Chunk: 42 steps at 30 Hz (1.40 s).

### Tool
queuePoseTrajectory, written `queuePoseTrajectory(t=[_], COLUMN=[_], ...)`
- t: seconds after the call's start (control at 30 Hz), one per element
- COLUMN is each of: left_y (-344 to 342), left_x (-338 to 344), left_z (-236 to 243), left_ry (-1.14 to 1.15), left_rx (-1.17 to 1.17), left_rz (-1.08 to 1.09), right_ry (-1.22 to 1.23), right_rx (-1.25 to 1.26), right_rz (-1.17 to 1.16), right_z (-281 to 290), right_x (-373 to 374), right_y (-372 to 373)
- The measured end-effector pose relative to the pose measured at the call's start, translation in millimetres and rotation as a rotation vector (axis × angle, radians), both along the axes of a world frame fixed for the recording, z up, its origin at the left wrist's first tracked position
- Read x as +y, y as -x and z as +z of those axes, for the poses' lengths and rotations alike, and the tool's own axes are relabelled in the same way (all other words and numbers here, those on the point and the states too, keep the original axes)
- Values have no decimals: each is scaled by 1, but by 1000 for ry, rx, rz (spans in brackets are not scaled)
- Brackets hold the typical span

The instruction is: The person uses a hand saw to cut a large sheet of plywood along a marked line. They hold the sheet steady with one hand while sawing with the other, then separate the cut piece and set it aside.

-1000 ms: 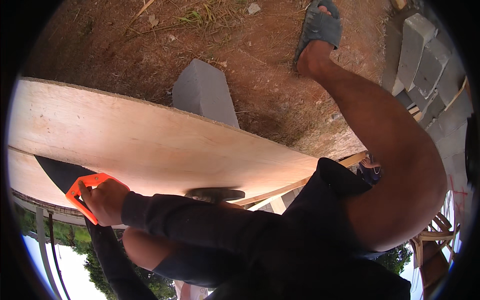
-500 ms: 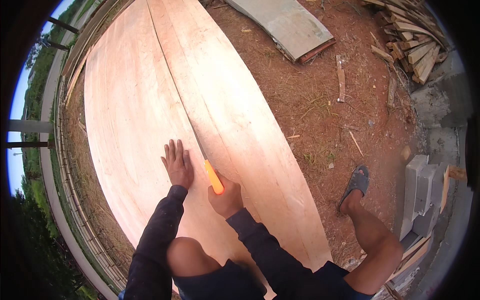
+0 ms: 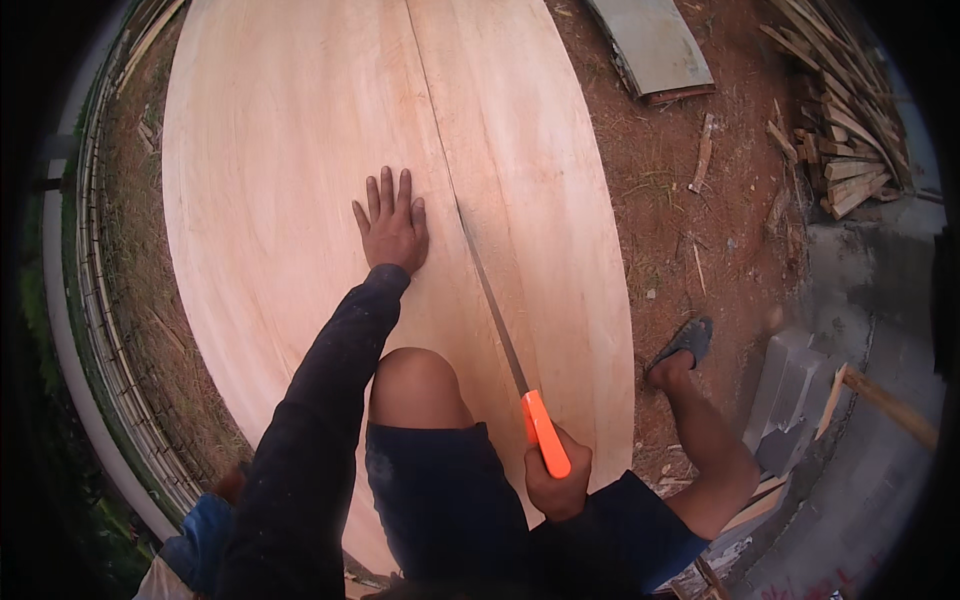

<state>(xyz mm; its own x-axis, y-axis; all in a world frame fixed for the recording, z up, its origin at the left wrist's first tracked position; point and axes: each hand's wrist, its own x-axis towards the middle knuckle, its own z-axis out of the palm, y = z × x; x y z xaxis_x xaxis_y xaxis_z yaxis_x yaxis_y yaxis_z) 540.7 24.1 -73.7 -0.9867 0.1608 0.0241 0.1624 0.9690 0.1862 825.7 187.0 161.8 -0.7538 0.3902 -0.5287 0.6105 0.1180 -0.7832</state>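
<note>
Saw [image 3: 505, 335] drawn back | right grip [image 3: 558, 483] clasps handle [image 3: 545, 435], blade [image 3: 490, 297] ahead | left grip [image 3: 393, 236] splayed flat

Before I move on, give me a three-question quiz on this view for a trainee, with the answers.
1. Which hand grips the orange handle of the saw?
2. True or false: the left hand lies palm down, fingers spread, on the pale wooden sheet.
3. Where is the pile of wood pieces?
A) On top of the sheet
B) Under the left forearm
C) Beyond the sheet's right edge, toward the upper right of the picture

Key: 1. The right hand. 2. True. 3. C.
</note>
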Motion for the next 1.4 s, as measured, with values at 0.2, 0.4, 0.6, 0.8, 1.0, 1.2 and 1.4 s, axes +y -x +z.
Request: queuePoseTrajectory(t=[0.2, 0.4, 0.6, 0.8, 1.0, 1.2, 1.4], left_y=[1, 7, 1, 0, 5, 4, 6], left_x=[10, 1, -5, -2, 5, -11, 5], left_z=[0, -1, -11, -4, -5, -7, -7], left_ry=[18, 43, 18, -10, 39, 18, -5], left_rx=[-7, 17, -1, -7, -3, -11, -18], left_rz=[-20, -10, 1, 6, -9, 12, 4], right_ry=[-93, -212, -81, -153, -250, -85, -129], right_rx=[2, 65, 72, 7, 7, 76, 8], right_rz=[73, 113, 38, 96, 88, 46, 103], right_z=[21, -114, -32, 15, -108, -29, 1], right_x=[-10, -24, -30, -28, -30, -29, -25], right_y=[16, 205, 31, -13, 211, 31, 0])
